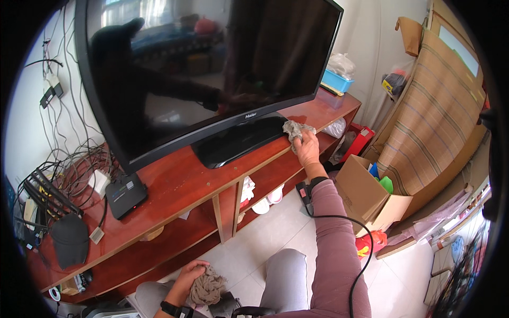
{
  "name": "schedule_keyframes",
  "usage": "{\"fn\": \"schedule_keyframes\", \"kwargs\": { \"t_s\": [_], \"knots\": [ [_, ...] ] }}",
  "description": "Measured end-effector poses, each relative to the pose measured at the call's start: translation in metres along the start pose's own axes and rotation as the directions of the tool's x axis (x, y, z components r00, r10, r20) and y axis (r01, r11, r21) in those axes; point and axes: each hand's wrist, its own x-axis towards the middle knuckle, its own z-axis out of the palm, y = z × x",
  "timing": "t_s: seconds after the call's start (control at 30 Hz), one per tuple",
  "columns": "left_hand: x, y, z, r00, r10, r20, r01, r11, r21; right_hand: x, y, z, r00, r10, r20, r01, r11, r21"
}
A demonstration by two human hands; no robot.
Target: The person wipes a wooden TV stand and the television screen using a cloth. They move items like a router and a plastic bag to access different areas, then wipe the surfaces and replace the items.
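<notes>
My right hand (pixel 307 148) presses a crumpled grey-beige cloth (pixel 296 131) onto the front of the red-brown wooden TV stand (pixel 191 179), just right of the television's glossy black base (pixel 242 139). Low at my lap, my left hand (pixel 189 278) grips a second bunched cloth (pixel 208 285) of the same colour. The Haier television (pixel 191 79) stands on that base, its dark screen reflecting a person with an outstretched arm. Part of the right-hand cloth is hidden beneath my fingers.
A black set-top box (pixel 126 197), a dark cap (pixel 69 240) and tangled cables (pixel 85 167) lie on the stand's left. A blue plastic basket (pixel 337 82) sits at its far right end. An opened cardboard box (pixel 364 190) stands beside my right arm, near a rolled woven mat (pixel 427 111).
</notes>
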Motion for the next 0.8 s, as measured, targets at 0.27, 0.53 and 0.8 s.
{"fn": "schedule_keyframes", "kwargs": {
  "t_s": [0.27, 0.53, 0.8],
  "knots": [
    [0.029, 0.006, 0.019, 0.993, -0.071, 0.093, 0.076, 0.996, -0.046, 0.067, 0.072, 0.009, 0.926, 0.249, 0.284, -0.059, 0.838, -0.543],
    [0.021, 0.001, 0.016, 0.991, -0.091, 0.102, 0.091, 0.996, 0.001, 0.069, 0.089, 0.019, 0.883, 0.057, 0.466, 0.268, 0.755, -0.599],
    [0.014, -0.012, 0.005, 0.988, 0.054, 0.145, -0.076, 0.985, 0.156, 0.015, -0.003, -0.005, 0.889, -0.266, 0.374, 0.413, 0.819, -0.399]
  ]
}}
